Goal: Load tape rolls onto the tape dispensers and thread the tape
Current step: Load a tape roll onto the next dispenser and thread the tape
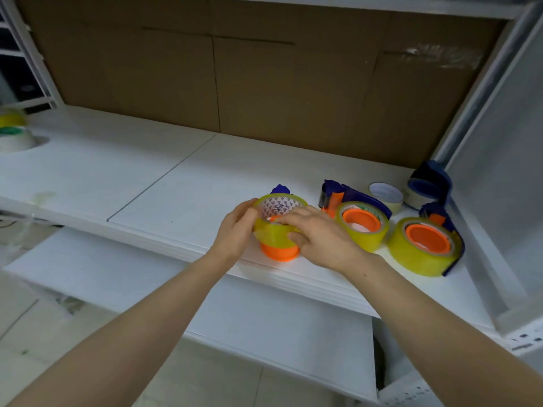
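Observation:
A yellow tape roll [274,235] with a patterned white core sits tilted over the orange hub [279,254] of a blue dispenser [280,189] near the shelf's front edge. My left hand [235,230] grips the roll's left side. My right hand [317,236] presses on its top and right side. Most of that dispenser is hidden under the roll and my hands. To the right stand two blue dispensers with yellow rolls on orange hubs, one in the middle [363,226] and one nearer the front right [423,248].
A loose pale roll [386,196] and a blue dispenser [429,186] with a pale roll lie at the back right. More rolls [13,133] are stacked at the far left. Cardboard [235,77] backs the white shelf [132,171], with a white post [482,92] on the right.

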{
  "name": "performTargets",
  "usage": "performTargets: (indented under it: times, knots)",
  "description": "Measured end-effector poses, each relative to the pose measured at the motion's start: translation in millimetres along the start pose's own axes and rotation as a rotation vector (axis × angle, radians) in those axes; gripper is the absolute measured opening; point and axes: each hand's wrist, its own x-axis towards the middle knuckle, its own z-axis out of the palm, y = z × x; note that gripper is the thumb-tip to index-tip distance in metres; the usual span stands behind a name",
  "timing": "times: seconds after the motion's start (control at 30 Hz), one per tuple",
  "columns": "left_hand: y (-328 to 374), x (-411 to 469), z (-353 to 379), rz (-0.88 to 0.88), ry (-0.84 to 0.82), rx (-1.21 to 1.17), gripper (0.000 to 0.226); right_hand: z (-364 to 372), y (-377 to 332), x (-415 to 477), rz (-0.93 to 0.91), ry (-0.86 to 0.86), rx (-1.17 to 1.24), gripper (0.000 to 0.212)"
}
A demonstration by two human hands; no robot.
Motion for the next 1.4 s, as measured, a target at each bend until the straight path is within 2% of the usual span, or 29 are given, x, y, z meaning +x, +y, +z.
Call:
performTargets:
  times: [0.07, 0.17, 0.27, 0.33, 0.37, 0.43, 0.5, 0.57, 0.7, 0.77, 0.83, 0.9, 0.97, 1.03, 1.1, 1.13, 1.2, 1.23, 1.3, 1.33, 1.4]
  knots:
    - [5.5, -3.6, 5.3, 0.020, -0.053, 0.088, 0.057, 0.6, 3.5, -0.7, 0.018, 0.022, 0.045, 0.043]
    - [7.4, -1.3, 9.0, -0.027, -0.042, 0.116, 0.083, 2.3, 10.1, -7.2, 0.032, 0.071, 0.111, 0.046]
    - [6.7, -1.6, 13.2, -0.044, -0.100, 0.216, 0.079, 8.2, 19.0, -14.4, 0.202, 0.114, 0.358, 0.079]
    - [5.5, -5.4, 19.2, -0.021, -0.140, 0.305, 0.068, 16.2, 26.2, -15.8, 0.322, 0.042, 0.430, 0.095]
    - [3.7, -7.3, 22.7, -0.001, -0.150, 0.356, 0.065, 21.8, 29.3, -15.5, 0.346, 0.016, 0.456, 0.094]
    - [-0.3, -10.3, 28.7, 0.063, -0.169, 0.545, 0.077, 31.4, 33.3, -15.1, 0.361, 0.041, 0.520, 0.085]
    - [-5.6, -11.4, 33.8, 0.212, -0.170, 0.844, 0.087, 36.6, 34.2, -14.7, 0.350, 0.061, 0.536, 0.081]
    - [-6.8, -11.0, 36.9, 0.342, -0.189, 1.011, 0.086, 36.6, 34.6, -16.0, 0.322, 0.055, 0.492, 0.078]
    - [-10.4, 1.0, 29.2, 0.450, -0.281, 1.117, 0.072, 27.5, 47.0, -18.2, 0.304, 0.066, 0.075, 0.062]
    - [-9.5, 4.7, 23.4, 0.487, -0.302, 1.134, 0.064, 21.4, 52.1, -15.3, 0.359, 0.079, -0.082, 0.062]
    - [-8.4, 3.8, 22.6, 0.508, -0.306, 1.180, 0.064, 19.0, 48.7, -13.4, 0.389, 0.132, -0.063, 0.062]
    - [-8.1, 0.3, 24.1, 0.506, -0.242, 1.224, 0.066, 21.3, 43.3, -17.3, 0.295, 0.250, 0.016, 0.053]
    - [-7.4, -3.2, 25.4, 0.542, -0.175, 1.231, 0.064, 23.1, 42.8, -20.9, 0.221, 0.298, 0.009, 0.045]
    - [-7.7, -5.1, 26.4, 0.542, -0.201, 1.256, 0.051, 21.8, 48.3, -20.1, 0.298, 0.278, -0.040, 0.041]
    - [-9.0, -7.1, 25.3, 0.503, -0.234, 1.183, 0.048, 14.8, 50.1, -18.0, 0.348, 0.253, -0.057, 0.045]
    - [-9.1, -8.9, 23.8, 0.504, -0.218, 1.108, 0.056, 11.5, 47.5, -16.5, 0.330, 0.247, -0.039, 0.050]
    - [-7.9, -10.3, 21.2, 0.430, -0.086, 0.891, 0.073, 7.4, 36.8, -15.1, 0.256, 0.162, 0.056, 0.068]
    - [-5.5, -10.9, 19.8, 0.307, -0.004, 0.759, 0.075, 7.0, 30.8, -14.1, 0.245, 0.059, 0.117, 0.079]
    - [-1.6, -8.8, 18.5, 0.024, 0.072, 0.489, 0.064, 11.5, 24.4, -11.3, 0.283, -0.163, 0.186, 0.099]
    - [-2.8, -7.0, 18.5, -0.066, 0.073, 0.397, 0.056, 14.6, 24.1, -9.1, 0.310, -0.205, 0.189, 0.105]
    - [-2.4, -6.9, 19.9, -0.148, 0.074, 0.288, 0.049, 18.3, 22.6, -4.0, 0.368, -0.141, 0.186, 0.101]
